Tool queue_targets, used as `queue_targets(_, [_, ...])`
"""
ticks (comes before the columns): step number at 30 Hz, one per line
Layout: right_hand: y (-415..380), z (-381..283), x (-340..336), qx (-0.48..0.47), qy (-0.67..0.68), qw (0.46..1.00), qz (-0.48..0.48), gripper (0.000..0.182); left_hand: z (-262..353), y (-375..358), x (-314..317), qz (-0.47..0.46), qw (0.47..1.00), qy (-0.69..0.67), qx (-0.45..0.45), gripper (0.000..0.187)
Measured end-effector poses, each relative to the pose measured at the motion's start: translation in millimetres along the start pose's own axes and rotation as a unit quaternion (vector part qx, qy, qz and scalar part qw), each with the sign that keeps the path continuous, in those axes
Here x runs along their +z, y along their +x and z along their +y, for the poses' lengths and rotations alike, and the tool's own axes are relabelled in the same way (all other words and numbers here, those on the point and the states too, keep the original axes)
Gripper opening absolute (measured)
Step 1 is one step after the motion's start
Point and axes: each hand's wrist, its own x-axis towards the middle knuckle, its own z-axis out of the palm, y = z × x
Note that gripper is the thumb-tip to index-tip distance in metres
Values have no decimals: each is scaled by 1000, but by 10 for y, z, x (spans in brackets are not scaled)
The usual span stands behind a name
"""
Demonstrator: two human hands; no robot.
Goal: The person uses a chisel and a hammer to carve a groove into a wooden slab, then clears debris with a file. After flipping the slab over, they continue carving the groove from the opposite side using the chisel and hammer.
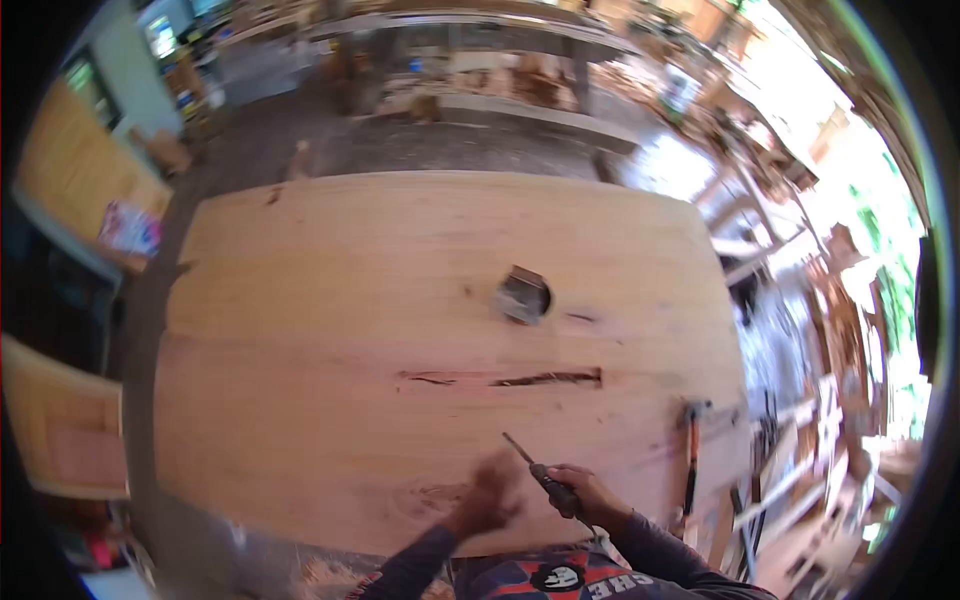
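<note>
My right hand [585,493] is wrapped around a dark-handled tool [547,480] with a thin metal shaft pointing up and to the left. The tool's exact kind cannot be made out. Close to the shaft, on its left, my left hand [488,495] is smeared by motion, so its fingers do not show clearly. Both hands are over the near edge of a large pale wooden slab [300,300]. A long dark crack [548,379] runs across the slab's middle, beyond the hands.
A small container [523,296] with a dark opening sits on the slab. To the right lies a hammer [692,450] with an orange and black handle. Wood scraps [800,480] crowd the right side. A workbench [480,100] holding timber stands behind; wooden panels [85,170] are at left.
</note>
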Motion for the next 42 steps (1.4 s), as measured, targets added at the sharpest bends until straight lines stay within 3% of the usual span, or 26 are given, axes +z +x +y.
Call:
queue_targets(2, [-222, 165, 75, -96, -116, 987, 50, 28, 745, 474, -77, -70, 996, -32, 51, 77])
queue_targets(4, [-355, 339, 125, -123, -109, 983, 75, 30, 658, 545, 21, -103, 992, -56, 33, 71])
queue_targets(6, [-480, 429, 78, -96, 27, 992, 78, 33, 656, 620, -37, -143, 986, -84, 11, 64])
queue_targets(7, [-636, 382, -59, -73, -44, 992, 94, 36, 667, 656, -115, -165, 981, -102, -2, 61])
queue_targets(8, [-709, 414, -264, -127, -63, 982, 128, 36, 685, 698, -187, -184, 976, -119, -15, 57])
queue_targets(9, [-669, 567, -575, -159, -97, 958, 218, 31, 723, 741, -253, -135, 984, -119, 8, 40])
queue_targets(10, [-530, 861, -1108, -226, -157, 903, 331, 22, 703, 778, -318, -117, 980, -158, 3, 34])
queue_targets(11, [-645, 842, -1431, -259, -275, 806, 455, 23, 657, 788, -374, -99, 975, -198, -5, 28])
queue_targets(12, [-560, 1099, -1985, -267, -298, 757, 517, 27, 641, 791, -426, -80, 968, -238, -16, 22])
queue_targets(13, [-534, 1292, -2469, -135, -288, 780, 539, 34, 689, 827, -490, -37, 957, -270, -99, 18])
queue_targets(14, [-643, 1375, -2684, -142, -318, 740, 576, 50, 768, 860, -582, 8, 937, -298, -184, 14])
queue_targets(15, [-481, 1725, -3082, -109, -384, 663, 633, 63, 835, 843, -675, 56, 907, -321, -267, 11])
queue_targets(18, [-400, 1757, -3350, -45, -370, 722, 583, 75, 951, 728, -920, 260, 881, -295, -263, 9])
queue_targets(19, [-296, 1731, -3326, -7, -397, 709, 582, 65, 999, 703, -1002, 315, 862, -314, -243, 9])
queue_targets(22, [100, 1687, -3373, -93, -352, 716, 596, 47, 1048, 571, -1347, 444, 800, -354, -195, 14])
queue_targets(23, [436, 1963, -3593, -130, -361, 634, 672, 31, 966, 508, -1477, 466, 784, -362, -191, 17])
queue_targets(26, [501, 1823, -3358, -198, -232, 768, 563, 24, 572, 386, -1843, 511, 779, -323, -169, 28])
queue_targets(30, [636, 1912, -2519, -211, -285, 734, 580, 21, 34, 642, -2153, 531, 783, -287, -148, 38])
queue_targets(33, [562, 1847, -1528, -229, -334, 702, 585, 24, -399, 834, -2280, 506, 783, -318, -170, 37])
queue_targets(35, [515, 1713, -922, -244, -361, 675, 595, 26, -648, 897, -2281, 457, 806, -327, -184, 34])
queue_targets(36, [637, 1773, -766, -219, -368, 687, 587, 29, -767, 958, -2283, 436, 815, -333, -185, 32])
queue_targets(38, [788, 1777, -329, -188, -374, 649, 636, 33, -889, 984, -2273, 388, 848, -308, -188, 22])
queue_targets(42, [873, 1592, 17, -110, -404, 620, 663, 37, -1005, 1022, -2448, 252, 889, -340, -173, 11])
